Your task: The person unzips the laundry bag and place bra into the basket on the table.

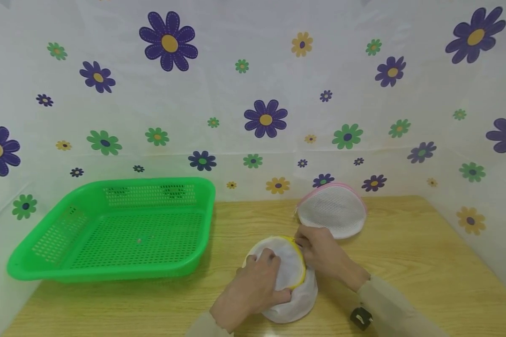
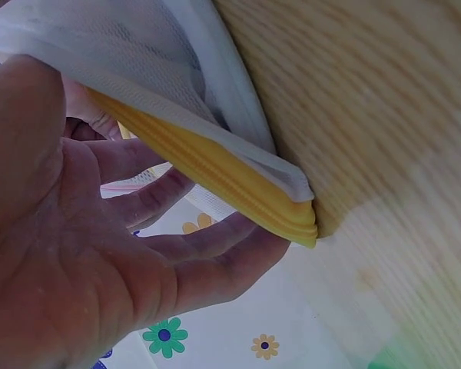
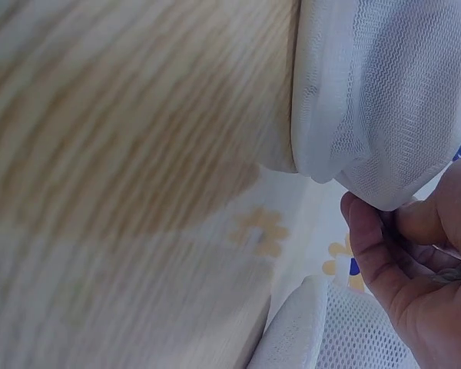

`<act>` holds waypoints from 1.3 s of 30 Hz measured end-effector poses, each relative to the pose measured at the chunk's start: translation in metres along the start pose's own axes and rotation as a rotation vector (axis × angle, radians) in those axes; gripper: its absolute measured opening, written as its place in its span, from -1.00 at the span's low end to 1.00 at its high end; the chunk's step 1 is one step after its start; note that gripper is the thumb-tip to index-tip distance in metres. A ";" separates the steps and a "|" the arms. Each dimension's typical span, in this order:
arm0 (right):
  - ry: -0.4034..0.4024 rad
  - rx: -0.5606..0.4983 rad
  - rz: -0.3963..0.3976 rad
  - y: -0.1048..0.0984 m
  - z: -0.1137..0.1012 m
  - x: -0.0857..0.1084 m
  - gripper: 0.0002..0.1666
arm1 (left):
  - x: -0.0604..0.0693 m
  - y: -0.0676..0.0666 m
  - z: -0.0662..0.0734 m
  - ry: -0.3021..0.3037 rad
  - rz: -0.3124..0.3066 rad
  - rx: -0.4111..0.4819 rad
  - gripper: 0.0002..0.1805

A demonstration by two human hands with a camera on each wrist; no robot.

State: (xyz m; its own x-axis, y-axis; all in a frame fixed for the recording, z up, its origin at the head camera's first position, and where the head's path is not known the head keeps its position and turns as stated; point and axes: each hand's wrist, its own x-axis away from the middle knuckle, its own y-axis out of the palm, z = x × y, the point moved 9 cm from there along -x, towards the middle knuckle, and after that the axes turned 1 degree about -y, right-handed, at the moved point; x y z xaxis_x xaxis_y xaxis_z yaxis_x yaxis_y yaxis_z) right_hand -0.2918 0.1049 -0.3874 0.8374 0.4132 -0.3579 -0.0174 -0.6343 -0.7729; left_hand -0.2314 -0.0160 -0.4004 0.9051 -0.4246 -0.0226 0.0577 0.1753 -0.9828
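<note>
A round white mesh laundry bag (image 1: 295, 304) with a yellow zipper (image 1: 302, 264) around its upper face stands on the wooden table. Spread over its left side, my left hand (image 1: 250, 285) grips it, thumb near the zipper's lower edge. The left wrist view shows the fingers of that hand (image 2: 84, 254) bent against the yellow zipper band (image 2: 215, 165). At the far right of the zipper, my right hand (image 1: 324, 252) pinches the bag's edge. From the right wrist, thumb and forefinger (image 3: 365, 223) meet at the mesh rim; whether they hold a zipper pull is hidden.
A second white mesh bag (image 1: 333, 210) with pink trim lies just beyond my right hand. To the left stands a green perforated plastic basket (image 1: 122, 271). A small black object (image 1: 361, 318) sits beside my right sleeve. A flowered white sheet (image 1: 219, 89) hangs behind the table.
</note>
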 end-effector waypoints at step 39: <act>-0.080 0.084 -0.036 -0.007 -0.013 0.012 -0.79 | -0.001 0.002 0.000 0.009 -0.034 -0.007 -0.26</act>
State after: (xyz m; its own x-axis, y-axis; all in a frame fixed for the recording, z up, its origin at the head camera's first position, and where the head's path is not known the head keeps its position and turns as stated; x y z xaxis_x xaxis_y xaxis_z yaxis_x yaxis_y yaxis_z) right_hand -0.2746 0.1053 -0.3791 0.7920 0.4877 -0.3673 -0.0364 -0.5628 -0.8258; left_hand -0.2324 -0.0149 -0.4026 0.8988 -0.4383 0.0093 0.0856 0.1546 -0.9843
